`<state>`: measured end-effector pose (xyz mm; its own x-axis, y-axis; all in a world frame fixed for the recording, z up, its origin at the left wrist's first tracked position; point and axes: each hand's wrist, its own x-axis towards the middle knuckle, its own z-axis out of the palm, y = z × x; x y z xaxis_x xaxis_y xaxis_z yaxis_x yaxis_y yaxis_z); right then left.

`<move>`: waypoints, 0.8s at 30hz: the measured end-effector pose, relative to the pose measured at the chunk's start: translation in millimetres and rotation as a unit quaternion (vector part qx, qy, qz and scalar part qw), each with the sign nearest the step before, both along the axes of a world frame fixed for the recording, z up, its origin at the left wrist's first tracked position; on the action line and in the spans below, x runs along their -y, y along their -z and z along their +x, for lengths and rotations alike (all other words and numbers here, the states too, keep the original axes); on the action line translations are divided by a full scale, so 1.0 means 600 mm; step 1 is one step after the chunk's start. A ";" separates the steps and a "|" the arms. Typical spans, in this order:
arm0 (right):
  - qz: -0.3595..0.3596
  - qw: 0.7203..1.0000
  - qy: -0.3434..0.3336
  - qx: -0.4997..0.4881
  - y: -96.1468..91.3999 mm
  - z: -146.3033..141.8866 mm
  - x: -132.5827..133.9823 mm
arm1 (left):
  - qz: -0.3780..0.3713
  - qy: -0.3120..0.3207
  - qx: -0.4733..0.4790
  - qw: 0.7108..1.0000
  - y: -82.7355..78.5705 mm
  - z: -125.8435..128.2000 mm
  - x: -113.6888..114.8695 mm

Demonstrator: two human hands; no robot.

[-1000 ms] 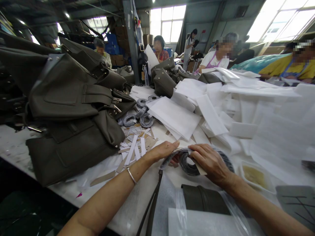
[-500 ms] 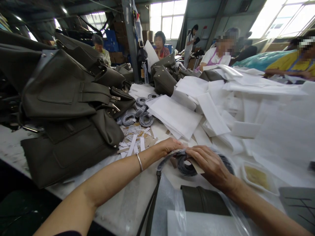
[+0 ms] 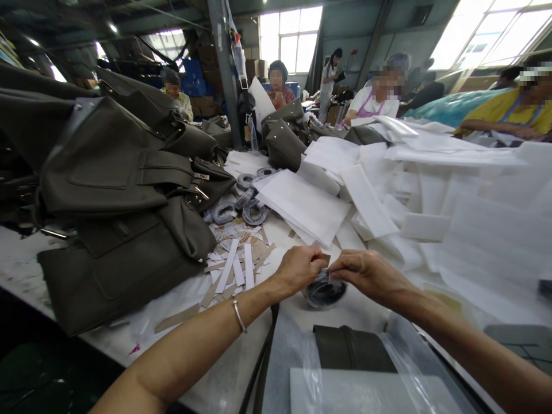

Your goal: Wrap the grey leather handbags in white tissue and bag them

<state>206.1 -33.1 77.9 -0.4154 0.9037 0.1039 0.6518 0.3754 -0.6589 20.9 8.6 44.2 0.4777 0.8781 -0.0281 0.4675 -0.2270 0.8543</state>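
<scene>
A coiled strap in clear plastic point(image 3: 325, 295) lies on the table below my two hands. My left hand point(image 3: 302, 267) is closed just above it, with the end of a brown card strip point(image 3: 324, 259) between thumb and fingers. From the right, my right hand point(image 3: 366, 273) pinches at the coil's top edge; what its fingertips hold is too small to make out. Nearer to me lies a dark olive leather piece point(image 3: 353, 349), partly under clear plastic and a white sheet point(image 3: 366, 391).
Olive leather bags point(image 3: 103, 167) are heaped on the left. Wrapped coils point(image 3: 255, 212) and scattered paper and card strips point(image 3: 235, 264) lie beyond my left forearm. White sheets point(image 3: 304, 204) pile up ahead and right. Several people sit or stand across the table.
My right hand has come off the coil's side and now pinches at its top. The coil is tighter, its loose strap end no longer stretching left. The brown strip has shifted up to my left fingers.
</scene>
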 end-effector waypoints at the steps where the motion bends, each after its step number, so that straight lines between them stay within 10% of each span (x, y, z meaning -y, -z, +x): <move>1: -0.033 0.999 0.034 -0.011 0.003 0.001 0.001 | 0.008 -0.004 -0.001 1.000 0.000 0.000 0.005; 8: -0.202 0.950 0.140 -0.191 0.047 -0.004 0.008 | -0.009 0.008 0.018 1.000 -0.004 -0.014 0.021; 15: -0.053 0.978 0.174 -0.107 0.040 -0.023 0.034 | -0.118 0.024 0.101 0.988 -0.013 -0.034 0.050; 24: 0.038 0.972 0.209 -0.103 0.051 -0.035 0.065 | 0.064 0.017 0.096 0.993 0.003 -0.042 0.082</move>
